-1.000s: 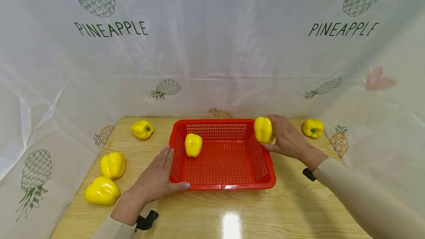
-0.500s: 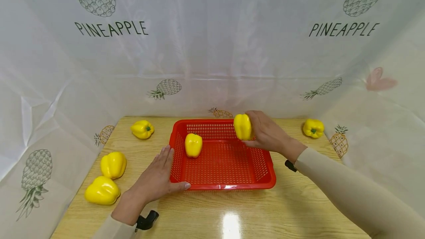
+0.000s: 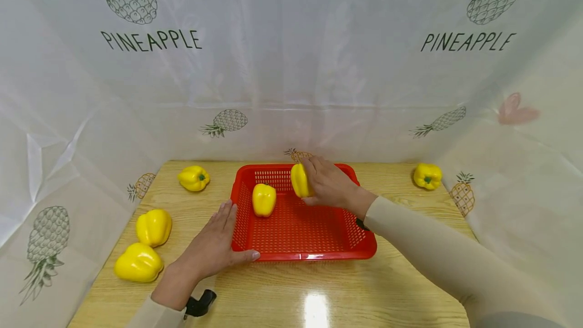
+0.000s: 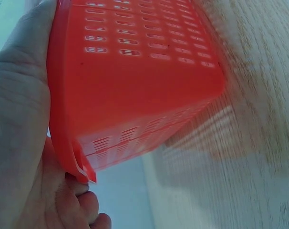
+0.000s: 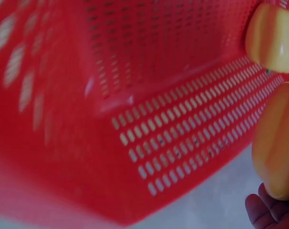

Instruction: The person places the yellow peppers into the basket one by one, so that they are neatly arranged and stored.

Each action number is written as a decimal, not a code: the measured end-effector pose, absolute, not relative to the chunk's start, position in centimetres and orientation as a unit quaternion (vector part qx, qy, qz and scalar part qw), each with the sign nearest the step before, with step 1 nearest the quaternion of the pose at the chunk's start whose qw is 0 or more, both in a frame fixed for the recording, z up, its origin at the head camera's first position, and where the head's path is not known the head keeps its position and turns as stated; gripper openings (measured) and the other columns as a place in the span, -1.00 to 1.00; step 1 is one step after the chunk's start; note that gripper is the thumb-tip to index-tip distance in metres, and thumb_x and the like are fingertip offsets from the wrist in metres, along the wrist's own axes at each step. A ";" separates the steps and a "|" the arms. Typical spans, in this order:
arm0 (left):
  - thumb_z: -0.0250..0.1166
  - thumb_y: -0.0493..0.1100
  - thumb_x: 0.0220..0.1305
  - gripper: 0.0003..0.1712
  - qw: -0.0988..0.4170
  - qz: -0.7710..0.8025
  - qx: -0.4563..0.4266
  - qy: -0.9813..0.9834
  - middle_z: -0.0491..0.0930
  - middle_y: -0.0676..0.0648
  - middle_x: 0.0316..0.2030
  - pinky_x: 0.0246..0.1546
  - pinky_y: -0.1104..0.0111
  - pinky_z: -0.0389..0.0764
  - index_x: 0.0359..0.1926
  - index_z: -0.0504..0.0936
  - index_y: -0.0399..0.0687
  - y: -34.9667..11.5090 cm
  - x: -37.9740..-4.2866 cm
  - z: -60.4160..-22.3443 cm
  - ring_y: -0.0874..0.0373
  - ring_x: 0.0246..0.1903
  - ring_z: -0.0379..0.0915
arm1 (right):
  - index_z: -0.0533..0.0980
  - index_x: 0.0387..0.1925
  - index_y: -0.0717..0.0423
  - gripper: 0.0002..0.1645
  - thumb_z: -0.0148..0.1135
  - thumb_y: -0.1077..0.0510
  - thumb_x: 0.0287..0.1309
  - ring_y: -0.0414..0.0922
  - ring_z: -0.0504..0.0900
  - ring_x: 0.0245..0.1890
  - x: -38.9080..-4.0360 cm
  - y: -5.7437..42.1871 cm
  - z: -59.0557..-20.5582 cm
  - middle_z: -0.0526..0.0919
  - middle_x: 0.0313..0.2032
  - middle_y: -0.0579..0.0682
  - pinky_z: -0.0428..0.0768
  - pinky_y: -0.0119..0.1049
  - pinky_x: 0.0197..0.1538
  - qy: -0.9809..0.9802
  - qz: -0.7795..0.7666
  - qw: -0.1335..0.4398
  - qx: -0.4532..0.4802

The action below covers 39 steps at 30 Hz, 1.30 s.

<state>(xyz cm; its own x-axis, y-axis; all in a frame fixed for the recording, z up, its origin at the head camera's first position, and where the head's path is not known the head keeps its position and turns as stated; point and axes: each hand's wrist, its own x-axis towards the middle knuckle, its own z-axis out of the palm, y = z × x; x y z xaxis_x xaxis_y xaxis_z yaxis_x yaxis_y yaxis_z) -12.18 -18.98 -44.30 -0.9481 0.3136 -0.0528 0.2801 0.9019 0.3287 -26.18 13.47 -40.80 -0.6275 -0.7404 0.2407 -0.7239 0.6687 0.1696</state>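
Note:
In the head view my right hand grips a yellow bell pepper over the back half of a red perforated basket. The right wrist view shows fingertips against this held pepper. Another yellow bell pepper lies inside the basket, toward its left wall. My left hand rests on the basket's front left corner, fingers straight along the left rim and thumb on the front rim. Up close in the left wrist view, that hand touches the red rim.
Two yellow peppers lie at the left of the wooden table: one behind another. A pepper lies at the back left and one at the back right. A pineapple-printed white sheet surrounds the table.
My right hand has moved left with its pepper, from the basket's right rim to above the middle of its back part. The left hand and the other peppers have stayed put.

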 end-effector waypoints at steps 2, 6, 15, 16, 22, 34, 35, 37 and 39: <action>0.24 0.71 0.10 0.56 0.054 0.162 0.152 0.974 -0.13 -0.41 0.66 0.59 -0.18 0.08 0.64 -0.05 -0.41 -19.0 -12.2 -44.3 -0.32 0.66 -0.21 | 0.22 0.44 0.32 0.16 0.44 -0.37 0.14 0.07 0.55 0.14 -26.2 12.8 -41.3 0.52 0.15 0.19 0.56 -0.05 0.41 -0.907 -0.043 0.130 0.398; 0.21 0.75 0.07 0.59 0.062 0.168 0.146 0.973 -0.15 -0.39 0.66 0.61 -0.16 0.06 0.65 -0.06 -0.40 -18.9 -12.1 -44.1 -0.31 0.66 -0.23 | 0.21 0.44 0.27 0.13 0.43 -0.37 0.16 0.07 0.52 0.14 -26.2 11.7 -42.5 0.50 0.14 0.16 0.55 -0.06 0.41 -0.915 -0.045 0.094 0.390; 0.31 0.66 0.11 0.55 0.056 0.172 0.146 0.973 -0.15 -0.40 0.66 0.60 -0.16 0.07 0.65 -0.06 -0.40 -19.0 -12.0 -44.3 -0.31 0.66 -0.22 | 0.19 0.48 0.25 0.13 0.37 -0.40 0.21 0.03 0.53 0.14 -26.2 10.4 -45.1 0.51 0.17 0.15 0.52 -0.13 0.43 -0.923 -0.082 0.053 0.372; 0.33 0.64 0.12 0.54 0.056 0.172 0.145 0.973 -0.15 -0.39 0.66 0.60 -0.16 0.07 0.65 -0.06 -0.40 -18.9 -12.0 -44.4 -0.31 0.66 -0.22 | 0.19 0.49 0.25 0.14 0.35 -0.41 0.22 0.03 0.53 0.16 -26.2 10.3 -45.3 0.51 0.18 0.15 0.50 -0.12 0.46 -0.923 -0.089 0.050 0.370; 0.35 0.62 0.12 0.53 0.057 0.175 0.145 0.972 -0.15 -0.39 0.66 0.60 -0.16 0.08 0.65 -0.06 -0.40 -19.0 -12.1 -44.5 -0.30 0.66 -0.22 | 0.21 0.43 0.19 0.08 0.36 -0.42 0.20 -0.02 0.50 0.06 -26.3 9.9 -46.6 0.50 0.09 0.10 0.54 -0.17 0.39 -0.926 -0.085 0.040 0.365; 0.16 0.79 0.04 0.62 0.064 0.176 0.144 0.972 -0.16 -0.39 0.66 0.60 -0.17 0.08 0.65 -0.07 -0.39 -19.1 -12.1 -44.2 -0.31 0.66 -0.22 | 0.21 0.49 0.18 0.12 0.31 -0.46 0.21 0.04 0.51 0.11 -26.6 9.7 -48.1 0.50 0.15 0.14 0.56 -0.10 0.37 -0.928 -0.077 0.049 0.361; 0.16 0.79 0.04 0.62 0.064 0.175 0.144 0.972 -0.16 -0.39 0.67 0.60 -0.17 0.09 0.65 -0.07 -0.38 -19.1 -12.1 -44.2 -0.31 0.66 -0.22 | 0.21 0.49 0.18 0.12 0.30 -0.46 0.22 0.04 0.50 0.10 -26.6 9.6 -48.2 0.50 0.15 0.14 0.57 -0.10 0.36 -0.929 -0.075 0.051 0.359; 0.17 0.78 0.05 0.61 0.062 0.171 0.144 0.973 -0.16 -0.38 0.67 0.60 -0.16 0.10 0.65 -0.07 -0.38 -19.0 -12.0 -44.2 -0.30 0.66 -0.21 | 0.21 0.49 0.18 0.11 0.31 -0.45 0.21 0.04 0.50 0.09 -26.7 9.6 -48.3 0.50 0.15 0.14 0.58 -0.11 0.34 -0.930 -0.070 0.055 0.356; 0.22 0.75 0.07 0.59 0.060 0.170 0.144 0.973 -0.15 -0.39 0.67 0.59 -0.16 0.11 0.65 -0.06 -0.39 -19.0 -12.0 -44.2 -0.30 0.66 -0.19 | 0.21 0.48 0.18 0.12 0.32 -0.46 0.21 0.04 0.50 0.09 -26.8 9.6 -48.4 0.50 0.15 0.14 0.58 -0.12 0.33 -0.931 -0.068 0.056 0.353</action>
<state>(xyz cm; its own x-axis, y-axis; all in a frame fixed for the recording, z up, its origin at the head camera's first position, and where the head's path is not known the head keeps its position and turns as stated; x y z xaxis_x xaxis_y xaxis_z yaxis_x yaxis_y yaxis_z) -12.02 -18.98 -44.25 -0.9512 0.3013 -0.0674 0.2605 0.9004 0.3486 -26.78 9.60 -48.37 -0.7446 -0.6650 0.0569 -0.6497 0.7417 0.1666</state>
